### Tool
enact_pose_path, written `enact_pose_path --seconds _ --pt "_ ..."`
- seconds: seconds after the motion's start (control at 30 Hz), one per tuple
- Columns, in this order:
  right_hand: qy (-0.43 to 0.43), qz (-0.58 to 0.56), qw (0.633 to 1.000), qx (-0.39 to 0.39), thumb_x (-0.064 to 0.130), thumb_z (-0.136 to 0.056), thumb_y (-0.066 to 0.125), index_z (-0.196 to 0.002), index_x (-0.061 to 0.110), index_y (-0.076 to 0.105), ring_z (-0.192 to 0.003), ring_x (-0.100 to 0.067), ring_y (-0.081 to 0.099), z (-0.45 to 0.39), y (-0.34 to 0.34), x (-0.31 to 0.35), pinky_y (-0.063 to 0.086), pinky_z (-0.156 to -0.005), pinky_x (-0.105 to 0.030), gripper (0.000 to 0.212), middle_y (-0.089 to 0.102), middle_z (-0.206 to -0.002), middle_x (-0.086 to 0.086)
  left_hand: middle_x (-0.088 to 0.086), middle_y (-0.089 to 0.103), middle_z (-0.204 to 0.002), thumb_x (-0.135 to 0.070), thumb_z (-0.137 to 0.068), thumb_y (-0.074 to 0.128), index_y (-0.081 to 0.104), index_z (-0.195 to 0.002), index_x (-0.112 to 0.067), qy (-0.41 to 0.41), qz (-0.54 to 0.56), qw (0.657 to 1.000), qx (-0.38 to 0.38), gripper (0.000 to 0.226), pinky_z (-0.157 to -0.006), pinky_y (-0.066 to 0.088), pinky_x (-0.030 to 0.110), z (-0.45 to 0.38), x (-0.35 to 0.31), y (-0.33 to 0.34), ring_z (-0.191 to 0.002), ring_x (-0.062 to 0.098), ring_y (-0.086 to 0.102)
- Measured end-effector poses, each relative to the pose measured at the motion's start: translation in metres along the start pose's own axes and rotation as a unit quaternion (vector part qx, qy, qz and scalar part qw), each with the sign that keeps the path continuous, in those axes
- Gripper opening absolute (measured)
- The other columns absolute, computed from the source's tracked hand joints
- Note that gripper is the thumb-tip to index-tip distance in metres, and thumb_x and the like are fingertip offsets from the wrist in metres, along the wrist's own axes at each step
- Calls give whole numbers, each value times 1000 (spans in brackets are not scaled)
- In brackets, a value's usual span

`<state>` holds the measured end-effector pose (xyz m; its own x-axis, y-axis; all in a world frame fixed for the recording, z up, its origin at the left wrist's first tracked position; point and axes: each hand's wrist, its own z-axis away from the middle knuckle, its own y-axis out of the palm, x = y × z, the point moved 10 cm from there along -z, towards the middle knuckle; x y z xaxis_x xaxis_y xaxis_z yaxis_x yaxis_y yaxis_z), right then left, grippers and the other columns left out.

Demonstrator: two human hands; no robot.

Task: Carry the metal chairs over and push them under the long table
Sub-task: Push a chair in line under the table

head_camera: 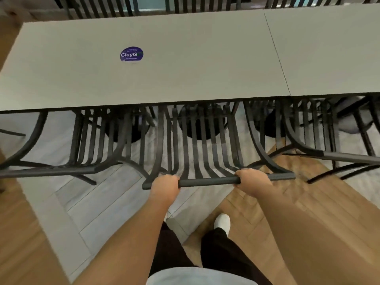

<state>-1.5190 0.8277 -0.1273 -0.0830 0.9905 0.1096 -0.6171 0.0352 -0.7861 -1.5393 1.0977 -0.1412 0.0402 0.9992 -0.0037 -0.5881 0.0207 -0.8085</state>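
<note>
The black metal chair (197, 145) is all thin curved slats under a rounded top rail, its backrest facing the person and its seat tucked beneath the long grey surface (144, 64). The rail runs parallel to the surface's near edge, with left hand (165, 185) and right hand (251, 179) both clenched round it

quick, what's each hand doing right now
Left hand: closed on the top rail of the middle metal chair.
Right hand: closed on the same rail.
</note>
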Motion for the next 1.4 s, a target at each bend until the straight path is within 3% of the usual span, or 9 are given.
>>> enact_pose_path --seconds 0.13,0.27,0.4,0.53,0.7,0.9,1.13,1.27,1.4 --pt "-34 60 997 -31 32 -100 54 -109 26 64 -84 -19 64 -4 2 -5 55 -78 -35 15 64 -91 4 6 68 -113 -21 -103 48 65 -121 -21 -38 -76 996 2 24 -89 48 37 0 -8 2 -107 27 63" --pt "-46 65 996 -47 32 -101 54 -114 25 64 -83 -18 64 -2 3 -8 56 -80 -35 17 65 -91 1 2 68 -114 -22 -104 52 62 -128 -26 -50 -61 997 24 27 -91 47 37 -2 -15 6 -108 25 63" --pt "-52 82 994 -50 32 -102 51 -112 25 64 -79 -15 61 6 5 -24 50 -72 -28 17 64 -90 4 4 67 -117 -25 -106 50 53 -142 -33 -38 -44 997 44 37 -93 48 38 -1 -33 13 -110 25 63" --pt "-60 86 993 -60 32 -103 51 -111 26 63 -73 -13 52 4 0 -40 41 -66 -26 16 57 -85 7 4 68 -113 -21 -106 49 52 -144 -34 -36 -47 998 16 41 -91 49 37 -6 -48 8 -106 25 64" --pt "-60 70 994 -62 30 -101 52 -113 28 62 -74 -14 54 -16 -8 -44 38 -66 -26 16 63 -91 7 3 67 -111 -17 -105 50 53 -142 -34 -34 -42 999 -3 41 -92 47 38 -25 -47 -4 -104 24 63" --pt "-61 53 994 -78 29 -100 53 -113 27 63 -80 -17 62 -52 -28 -34 51 -73 -30 16 64 -92 6 1 68 -110 -15 -105 46 55 -140 -36 -32 -48 998 -20 42 -89 44 36 -57 -31 -32 -105 24 63" --pt "-65 54 994 -68 29 -99 56 -116 30 62 -81 -15 62 -59 -26 -32 47 -70 -26 18 64 -97 7 1 69 -106 -11 -104 45 50 -144 -35 -16 -72 997 -7 47 -87 45 35 -64 -29 -32 -101 23 63" --pt "-51 45 996 -54 29 -99 56 -117 30 62 -85 -17 64 -58 -29 -31 56 -79 -33 19 65 -97 6 0 69 -109 -40 -104 54 56 -140 -34 -12 -28 999 20 37 -93 45 36 -66 -29 -30 -106 23 62" --pt "-39 -2 999 10 44 -94 63 -115 31 64 -88 -15 61 -58 -27 -33 54 -82 -35 25 63 -96 8 -1 65 -113 -72 -88 60 55 -142 -30 -8 56 996 75 68 -94 51 35 -68 -27 -25 -105 20 63"
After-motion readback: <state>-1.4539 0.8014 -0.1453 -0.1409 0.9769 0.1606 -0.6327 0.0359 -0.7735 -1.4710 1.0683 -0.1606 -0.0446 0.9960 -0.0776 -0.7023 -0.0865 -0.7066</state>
